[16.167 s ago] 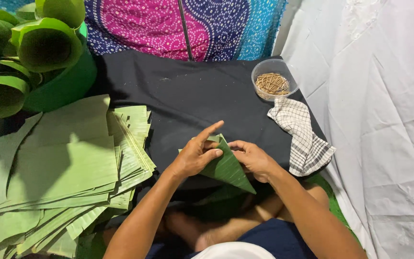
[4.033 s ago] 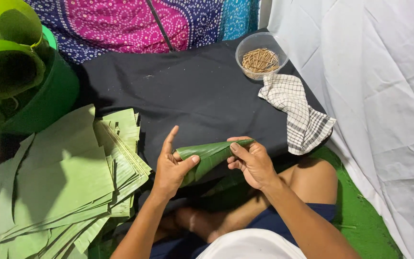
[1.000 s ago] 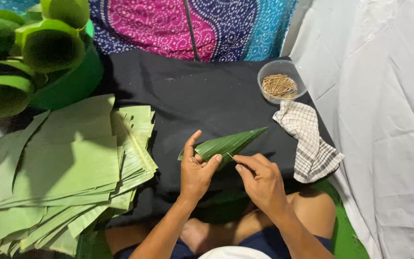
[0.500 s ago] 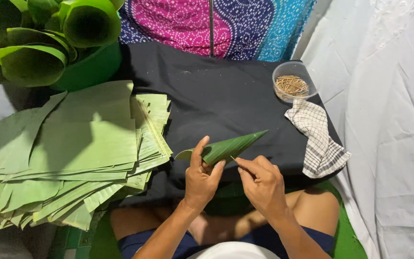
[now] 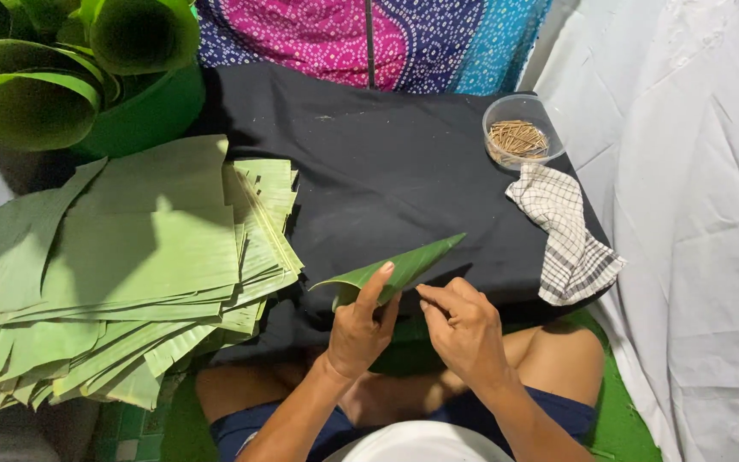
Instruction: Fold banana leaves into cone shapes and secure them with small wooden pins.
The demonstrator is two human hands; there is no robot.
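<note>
I hold a green banana leaf rolled into a cone (image 5: 404, 263), its pointed tip aimed up and to the right over the black cloth (image 5: 369, 162). My left hand (image 5: 361, 323) grips the cone's wide end, index finger laid along its edge. My right hand (image 5: 464, 327) sits just right of it, fingertips pinching at the cone's lower edge; whether a small stick is between them I cannot tell.
A thick stack of cut banana leaf sheets (image 5: 121, 265) lies at the left. Finished leaf cones (image 5: 62, 68) fill a green tub at the top left. A clear bowl of thin sticks (image 5: 519, 137) and a checked cloth (image 5: 566, 235) lie at the right. White fabric (image 5: 703, 214) borders the right side.
The rolled cone stays in both hands and has tilted slightly, tip still up-right. The camera view has shifted, showing more of the leaf stack at the left.
</note>
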